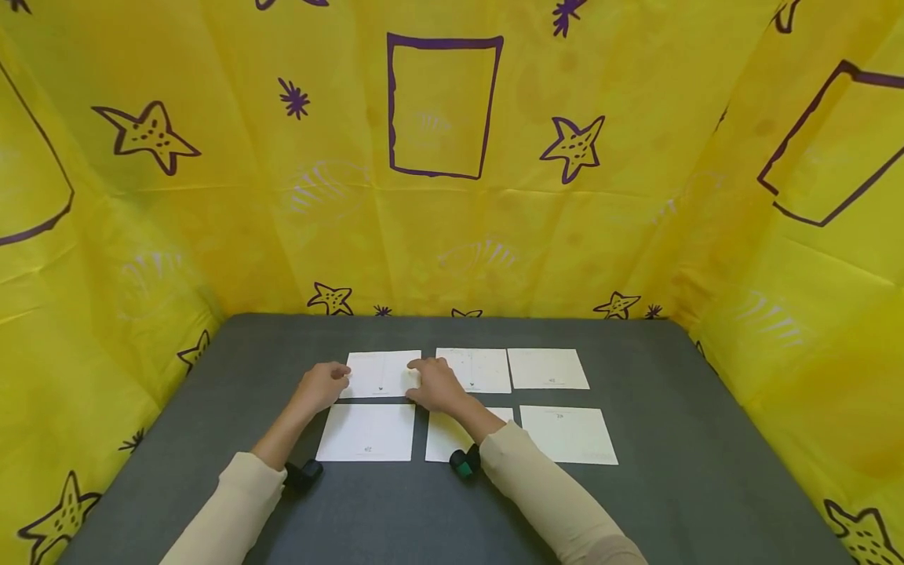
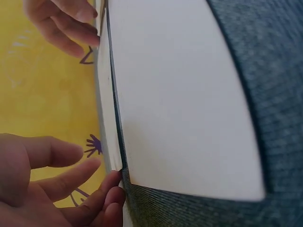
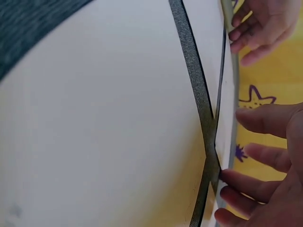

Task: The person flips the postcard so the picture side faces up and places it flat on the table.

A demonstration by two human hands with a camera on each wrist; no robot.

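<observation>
A white paper card (image 1: 377,373) with faint print near its lower edge lies flat at the back left of the table. My left hand (image 1: 326,386) is at its left edge, and my right hand (image 1: 432,386) is at its right edge. In the left wrist view, the left hand's (image 2: 57,184) lower fingertips touch the card's corner while thumb and index finger stand apart. Relaxed, spread fingers of the right hand (image 3: 270,170) meet the card edge in the right wrist view. Another white card (image 1: 367,433) lies just in front of it.
More white cards lie in two rows, including a back middle card (image 1: 476,370), back right card (image 1: 547,369) and front right card (image 1: 568,434). My right forearm partly covers the front middle card (image 1: 448,439). Yellow patterned cloth (image 1: 452,235) surrounds the dark grey table (image 1: 678,486).
</observation>
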